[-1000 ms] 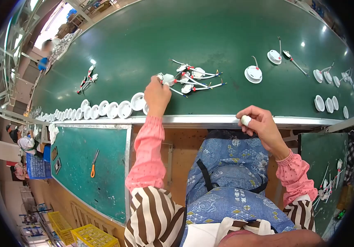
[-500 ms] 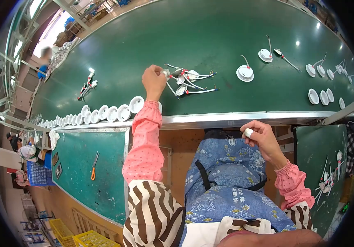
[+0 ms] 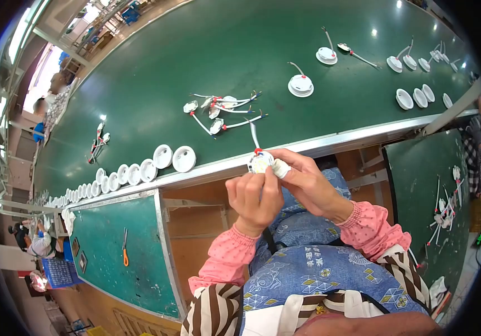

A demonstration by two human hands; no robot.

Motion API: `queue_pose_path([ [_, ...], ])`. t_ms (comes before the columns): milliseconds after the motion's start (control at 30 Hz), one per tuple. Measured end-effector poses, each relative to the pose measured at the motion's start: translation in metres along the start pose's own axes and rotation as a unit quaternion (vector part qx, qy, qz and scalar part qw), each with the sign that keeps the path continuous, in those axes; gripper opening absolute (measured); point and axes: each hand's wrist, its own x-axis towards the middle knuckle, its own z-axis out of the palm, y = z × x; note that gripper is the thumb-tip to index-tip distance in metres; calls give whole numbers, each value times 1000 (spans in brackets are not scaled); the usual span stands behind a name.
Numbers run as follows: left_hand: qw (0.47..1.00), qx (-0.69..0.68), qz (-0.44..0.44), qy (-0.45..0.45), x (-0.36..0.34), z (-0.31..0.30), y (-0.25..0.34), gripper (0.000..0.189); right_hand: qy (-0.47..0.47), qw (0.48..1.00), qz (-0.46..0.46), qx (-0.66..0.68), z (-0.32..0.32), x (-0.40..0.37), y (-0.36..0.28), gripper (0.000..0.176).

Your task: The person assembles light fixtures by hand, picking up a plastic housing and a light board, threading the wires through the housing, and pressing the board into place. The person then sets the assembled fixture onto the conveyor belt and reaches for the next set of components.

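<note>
From my viewpoint, both hands meet just off the near edge of the table. The right hand, its thumb in a white wrap, has its fingers together, clamped on the side of a round white piece. The left hand has its fingers curled against the lower edge of that piece; I cannot tell whether they pinch it. A pale cable rises from the red joint at its top, pointing towards the table. Beyond it I see a loose cluster of wired pieces, with two white cups to the left, leading a row of smaller-looking ones. A capped unit sits right of the cluster, and orange-handled scissors lie on the lower green surface at left.
</note>
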Motion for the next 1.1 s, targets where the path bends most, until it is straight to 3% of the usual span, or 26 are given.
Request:
queue_pose_path([
  [133,992,-111,-19,-54,-10,-3,17,36,66,996,27,55,-11,-6,6,30],
  [233,963,-237,-50,-114,-9,-14,26,41,84,994,-12,-62,-31,-10,11,26],
  [267,961,-252,-61,-95,-6,-18,23,45,95,989,-41,-107,-31,-13,9,22],
  [367,967,-185,-104,-145,20,-38,2,42,75,959,-7,-272,-46,-27,-3,21],
  [433,953,-177,-107,-220,32,-32,-11,43,26,961,-22,-276,-46,-33,-5,19],
  [467,948,-174,-69,-257,36,-27,-17,33,8,961,-19,-276,-48,-37,-5,19],
  [500,889,-283,-141,-331,32,-23,-22,27,-9,961,-18,-277,-48,-38,-6,19],
  [600,627,-521,-326,-479,20,-16,-34,20,35,962,4,-270,-49,-43,-17,23],
  [700,532,-588,-406,-454,1,-12,-25,16,66,981,25,-182,-55,-47,-12,23],
  [833,574,-581,-401,-414,-15,-8,-12,7,65,994,88,-28,-68,-50,3,20],
  [900,778,-457,-257,-345,-11,-11,-1,8,79,987,139,29,-70,-53,6,19],
  [933,856,-382,-175,-301,-10,-12,4,11,72,984,148,69,-71,-55,9,18],
  [1033,918,-270,-86,-278,-12,-11,11,23,57,972,166,157,-70,-56,15,17],
  [1100,928,-253,-83,-259,-12,-8,16,24,68,966,167,187,-66,-56,18,15],
])
